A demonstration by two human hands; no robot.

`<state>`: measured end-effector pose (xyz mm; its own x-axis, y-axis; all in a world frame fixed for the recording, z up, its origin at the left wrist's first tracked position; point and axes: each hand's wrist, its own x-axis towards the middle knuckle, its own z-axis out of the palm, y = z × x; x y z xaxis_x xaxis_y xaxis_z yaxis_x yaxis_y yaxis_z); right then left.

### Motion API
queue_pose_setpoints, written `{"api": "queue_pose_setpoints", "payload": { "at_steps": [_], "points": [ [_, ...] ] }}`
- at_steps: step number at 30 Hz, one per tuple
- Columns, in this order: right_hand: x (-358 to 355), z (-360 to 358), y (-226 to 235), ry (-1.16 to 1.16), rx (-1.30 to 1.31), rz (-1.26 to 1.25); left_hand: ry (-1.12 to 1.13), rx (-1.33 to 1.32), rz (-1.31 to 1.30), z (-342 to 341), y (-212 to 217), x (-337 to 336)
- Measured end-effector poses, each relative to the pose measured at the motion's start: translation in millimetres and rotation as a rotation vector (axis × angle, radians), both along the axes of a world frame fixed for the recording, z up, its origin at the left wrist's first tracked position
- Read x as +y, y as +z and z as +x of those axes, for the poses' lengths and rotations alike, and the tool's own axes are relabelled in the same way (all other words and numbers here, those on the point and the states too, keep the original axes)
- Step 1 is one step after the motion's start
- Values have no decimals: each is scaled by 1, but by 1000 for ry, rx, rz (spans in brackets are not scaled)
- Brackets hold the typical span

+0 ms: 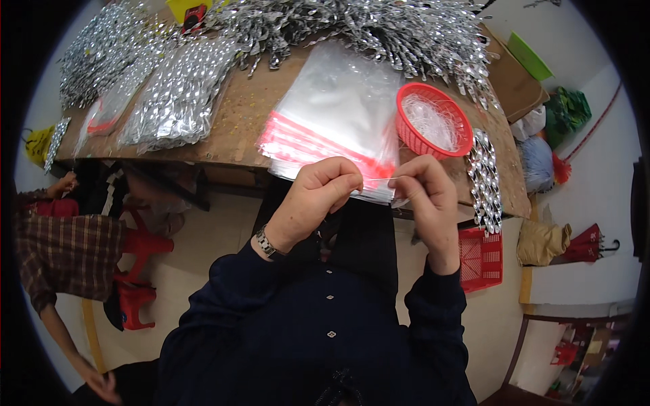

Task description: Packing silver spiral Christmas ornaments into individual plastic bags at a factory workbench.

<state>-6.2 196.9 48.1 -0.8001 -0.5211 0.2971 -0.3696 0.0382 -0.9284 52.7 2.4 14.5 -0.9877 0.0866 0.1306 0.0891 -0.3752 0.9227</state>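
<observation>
Between my two hands runs a thin, pale, clear string (376, 178), held just in front of the table's near edge. My left hand (313, 195), with a metal watch on the wrist, pinches one end between thumb and finger. The other end is in the closed fingertips of my right hand (429, 196). Right behind them lies a stack of clear plastic bags (349, 81) with red bands along the near side. A red round basket (414, 137) full of tangled clear strings stands just beyond my right hand.
Shiny silver twisted strips (420, 34) are heaped along the table's back. Bagged silver strips (179, 101) lie at left, and more strips (484, 176) hang over the right edge. A red crate (482, 260) is on the floor at right; another person (71, 250) and red stools (139, 304) are at left.
</observation>
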Motion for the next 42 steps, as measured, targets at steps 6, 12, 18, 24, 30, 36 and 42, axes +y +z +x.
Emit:
{"api": "queue_pose_setpoints", "payload": {
  "at_steps": [6,12,18,24,30,36,42],
  "points": [
    [4,9,10,-57,-23,132,-5,-26,-11,0,-2,3],
    [4,8,7,-131,311,153,-19,-31,-10,3,-3,8],
    [24,-5,12,-276,457,99,17,-14,16,4,2,2],
    [26,-5,9,-311,423,69,3,81,118,1,4,-4],
    [21,-4,5,-303,411,8,-34,154,211,-6,28,1],
    [22,0,7,-215,219,-94,-74,153,282,-9,28,0],
    [17,4,3,-258,277,-125,-53,76,199,-11,34,14]
  ]
}}
